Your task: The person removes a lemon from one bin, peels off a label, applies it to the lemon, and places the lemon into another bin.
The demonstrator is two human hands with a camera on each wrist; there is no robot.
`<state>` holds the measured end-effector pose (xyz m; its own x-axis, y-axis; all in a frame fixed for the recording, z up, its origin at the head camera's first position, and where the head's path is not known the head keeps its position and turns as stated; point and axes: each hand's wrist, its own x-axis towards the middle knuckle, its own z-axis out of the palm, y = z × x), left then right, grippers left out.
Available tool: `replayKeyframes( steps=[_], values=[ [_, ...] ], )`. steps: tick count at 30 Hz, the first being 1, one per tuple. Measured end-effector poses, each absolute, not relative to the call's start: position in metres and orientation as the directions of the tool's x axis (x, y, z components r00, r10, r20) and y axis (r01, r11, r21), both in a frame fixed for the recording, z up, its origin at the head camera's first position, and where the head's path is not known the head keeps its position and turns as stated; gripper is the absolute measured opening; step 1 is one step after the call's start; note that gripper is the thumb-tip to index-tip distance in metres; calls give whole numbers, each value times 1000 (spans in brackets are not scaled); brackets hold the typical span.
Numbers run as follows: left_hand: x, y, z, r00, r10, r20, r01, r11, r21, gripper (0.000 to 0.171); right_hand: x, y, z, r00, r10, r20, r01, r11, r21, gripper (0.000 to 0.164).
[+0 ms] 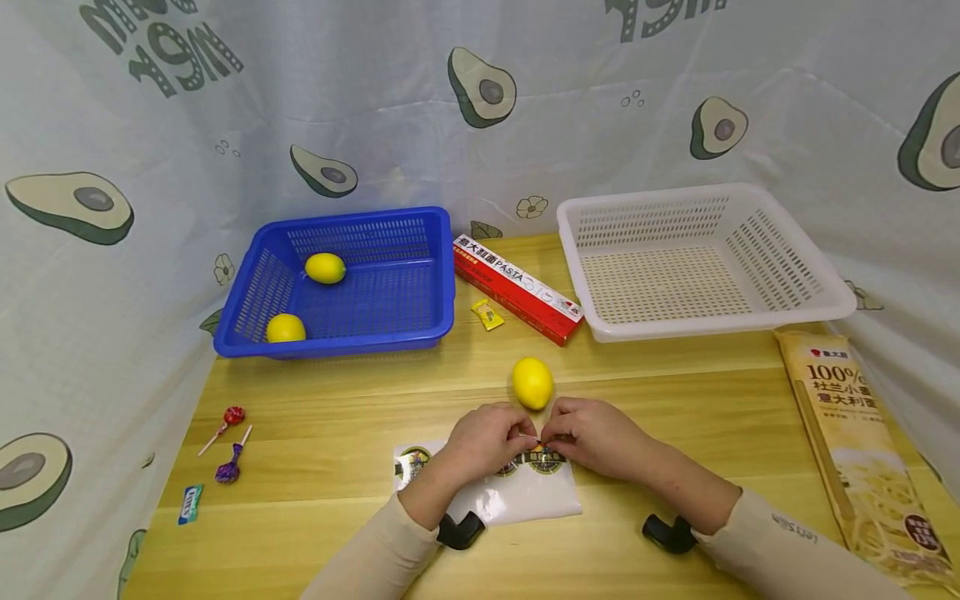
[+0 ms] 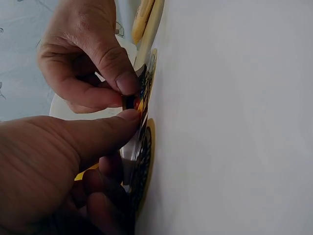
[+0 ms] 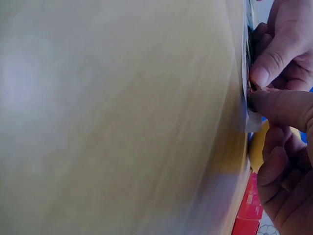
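A glossy white sticker sheet (image 1: 536, 500) with round dark-and-gold labels lies on the table in front of the person. My left hand (image 1: 483, 437) pinches its far edge between thumb and fingers. Close beside it, my right hand (image 1: 600, 437) pinches the same edge, right at a round label (image 1: 546, 463). In the left wrist view the thumb tips of the left hand (image 2: 58, 152) and right hand (image 2: 83, 54) nearly meet over the labels. A yellow lemon (image 1: 532, 383) sits just beyond the fingers. Curled fingers partly hide the sheet's edge.
Behind stand a blue basket (image 1: 360, 343) holding two lemons and a white basket (image 1: 720, 325). Between them lie a red pasta box (image 1: 517, 292) and a yellow wrapped candy (image 1: 487, 315). Two lollipops (image 1: 234, 415) and a blue packet (image 1: 191, 504) lie left; a pasta bag (image 1: 862, 450) lies right.
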<state>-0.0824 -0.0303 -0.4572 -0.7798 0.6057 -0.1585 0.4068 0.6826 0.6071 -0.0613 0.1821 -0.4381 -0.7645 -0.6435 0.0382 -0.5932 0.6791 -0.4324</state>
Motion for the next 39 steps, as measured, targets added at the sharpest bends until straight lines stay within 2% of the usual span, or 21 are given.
replayKeyframes(
  steps=[7,19,28,31,35,39],
  values=[
    [-83,-33,-456,-772,611,-177,381,667,641,14,-62,178,-437,-807,-580,-112,-454,731,-510,9],
    [-85,-39,-455,-734,661,-158,400,608,686,29,-60,194,-434,-822,-541,-176,-283,658,-698,6],
    [-84,-41,-452,-694,694,-193,405,598,692,33,-62,204,-417,-868,-458,-192,-143,600,-787,6],
    [-84,-45,-451,-684,701,-203,309,530,790,35,-65,204,-410,-875,-445,-188,-130,591,-796,7],
    [-85,-51,-446,-721,673,-165,93,329,940,30,-67,201,-406,-875,-448,-184,-136,592,-794,6],
    [-86,-51,-440,-757,645,-107,32,200,979,18,-69,197,-405,-882,-439,-170,-135,581,-803,4]
  ],
)
